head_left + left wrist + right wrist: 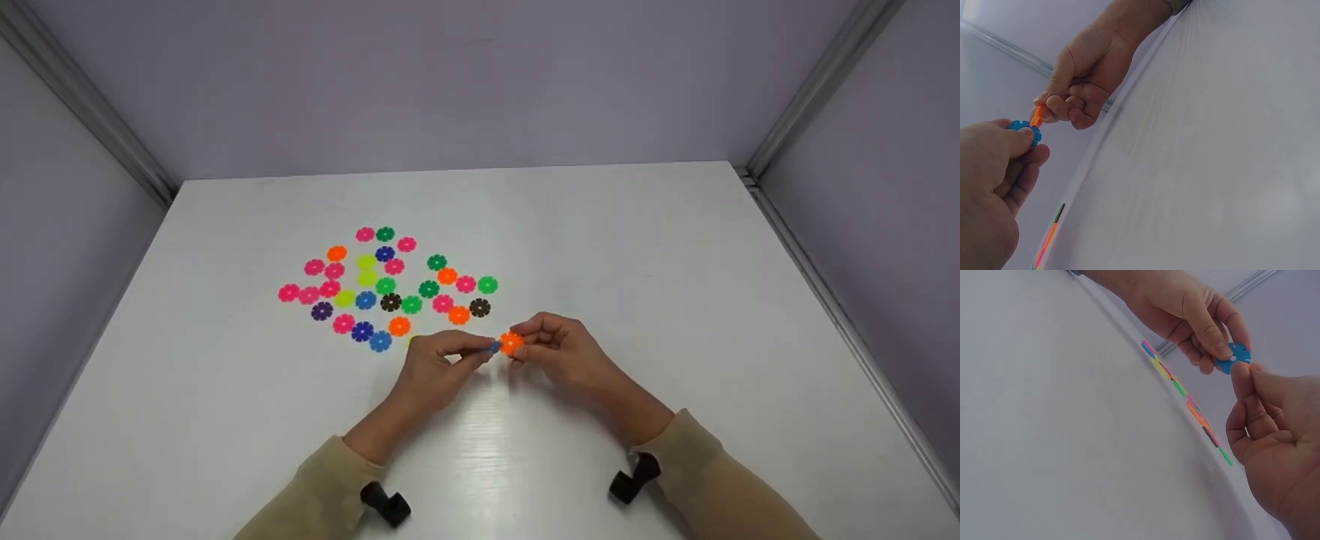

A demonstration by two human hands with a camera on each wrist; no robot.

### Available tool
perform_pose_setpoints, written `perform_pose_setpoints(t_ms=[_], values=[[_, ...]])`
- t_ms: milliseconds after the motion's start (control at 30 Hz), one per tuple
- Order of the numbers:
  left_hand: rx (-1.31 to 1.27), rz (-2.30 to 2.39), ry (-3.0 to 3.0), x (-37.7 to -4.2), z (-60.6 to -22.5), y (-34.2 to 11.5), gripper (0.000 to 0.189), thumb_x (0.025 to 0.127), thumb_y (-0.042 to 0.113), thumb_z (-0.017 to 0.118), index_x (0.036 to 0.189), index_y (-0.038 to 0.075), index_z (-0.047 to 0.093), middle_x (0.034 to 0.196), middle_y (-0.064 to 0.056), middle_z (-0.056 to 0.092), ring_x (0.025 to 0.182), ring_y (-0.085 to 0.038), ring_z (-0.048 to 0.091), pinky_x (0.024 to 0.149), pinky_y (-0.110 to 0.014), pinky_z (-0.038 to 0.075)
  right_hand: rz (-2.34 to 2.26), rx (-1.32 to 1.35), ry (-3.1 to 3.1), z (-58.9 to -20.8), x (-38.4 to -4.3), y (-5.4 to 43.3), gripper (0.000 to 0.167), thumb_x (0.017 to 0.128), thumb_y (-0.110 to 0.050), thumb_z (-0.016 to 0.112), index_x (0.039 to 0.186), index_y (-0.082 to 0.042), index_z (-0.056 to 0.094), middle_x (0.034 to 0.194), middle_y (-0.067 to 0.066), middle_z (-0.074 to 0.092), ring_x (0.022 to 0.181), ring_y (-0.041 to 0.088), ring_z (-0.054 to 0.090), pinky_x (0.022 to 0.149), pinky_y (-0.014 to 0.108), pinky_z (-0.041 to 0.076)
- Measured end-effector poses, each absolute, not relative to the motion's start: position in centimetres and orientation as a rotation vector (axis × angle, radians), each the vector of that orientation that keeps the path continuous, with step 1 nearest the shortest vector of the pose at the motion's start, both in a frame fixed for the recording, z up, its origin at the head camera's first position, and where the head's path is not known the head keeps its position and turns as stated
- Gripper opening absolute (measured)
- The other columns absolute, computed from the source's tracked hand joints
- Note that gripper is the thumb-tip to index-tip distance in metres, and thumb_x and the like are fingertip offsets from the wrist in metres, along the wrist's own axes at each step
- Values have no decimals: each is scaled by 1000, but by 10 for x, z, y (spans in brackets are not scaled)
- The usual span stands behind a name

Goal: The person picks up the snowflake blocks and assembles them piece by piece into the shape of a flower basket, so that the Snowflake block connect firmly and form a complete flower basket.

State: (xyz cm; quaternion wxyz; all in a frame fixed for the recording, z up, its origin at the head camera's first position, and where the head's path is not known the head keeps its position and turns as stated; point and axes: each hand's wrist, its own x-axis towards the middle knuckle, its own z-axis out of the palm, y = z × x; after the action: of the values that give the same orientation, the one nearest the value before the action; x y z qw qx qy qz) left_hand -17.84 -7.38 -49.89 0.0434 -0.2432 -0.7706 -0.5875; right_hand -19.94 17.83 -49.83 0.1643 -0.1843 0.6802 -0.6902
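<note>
Between thumb and fingers my left hand [442, 366] pinches a blue notched disc [1234, 359], flat and round with a small hole in its middle. An orange notched disc [511, 344] is pinched by my right hand [564, 351]. The two discs meet edge to edge, the orange one turned across the blue one in the left wrist view. Whether their slots are locked together I cannot tell. Both hands are held just above the white table, near its middle. Fingertips partly cover both discs.
Many loose notched discs in pink, green, yellow, orange, blue and black lie flat left of centre, among them a black disc [480, 307] and a purple disc [322, 310]. A yellow disc is mostly hidden behind my left hand. Pale walls [480, 82] enclose the white table [675, 300].
</note>
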Motion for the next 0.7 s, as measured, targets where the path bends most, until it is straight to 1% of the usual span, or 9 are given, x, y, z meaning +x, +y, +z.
perform_pose_setpoints(t_ms=[200, 333, 467, 567, 700], values=[[-794, -1779, -2308, -177, -498, -73, 17, 97, 9, 78, 112, 13, 85, 105, 7, 81, 92, -14, 75, 82, -37, 63, -1975, -544, 1913, -498, -197, 177, 26, 99, 1, 71, 123, 10, 64, 113, 19, 76, 92, 26, 77, 91, 37, 61], [-790, -1766, -2312, -179, -498, -73, 18, 97, 9, 78, 113, 14, 85, 104, 8, 80, 91, -13, 75, 82, -38, 63, -1984, -574, 1911, -497, -199, 177, 27, 99, 1, 72, 123, 10, 65, 113, 19, 76, 90, 25, 76, 90, 36, 61], [-742, -1776, -2317, -180, -497, -72, 18, 97, 11, 79, 112, 17, 85, 104, 10, 80, 91, -13, 74, 81, -35, 62, -2007, -617, 1917, -496, -201, 176, 29, 100, 2, 71, 127, 10, 66, 113, 19, 76, 88, 24, 75, 89, 34, 60], [-709, -1792, -2309, -181, -498, -71, 18, 97, 11, 80, 112, 17, 85, 103, 10, 80, 89, -14, 73, 80, -33, 62, -2015, -599, 1949, -496, -201, 175, 33, 97, 1, 74, 129, 8, 67, 108, 17, 74, 86, 21, 72, 85, 30, 60], [-735, -1817, -2339, -179, -499, -70, 20, 97, 14, 80, 116, 18, 84, 103, 8, 81, 87, -15, 71, 79, -35, 62, -1974, -531, 2035, -497, -199, 174, 36, 93, -3, 81, 127, 3, 70, 99, 13, 71, 81, 18, 66, 76, 24, 58]])
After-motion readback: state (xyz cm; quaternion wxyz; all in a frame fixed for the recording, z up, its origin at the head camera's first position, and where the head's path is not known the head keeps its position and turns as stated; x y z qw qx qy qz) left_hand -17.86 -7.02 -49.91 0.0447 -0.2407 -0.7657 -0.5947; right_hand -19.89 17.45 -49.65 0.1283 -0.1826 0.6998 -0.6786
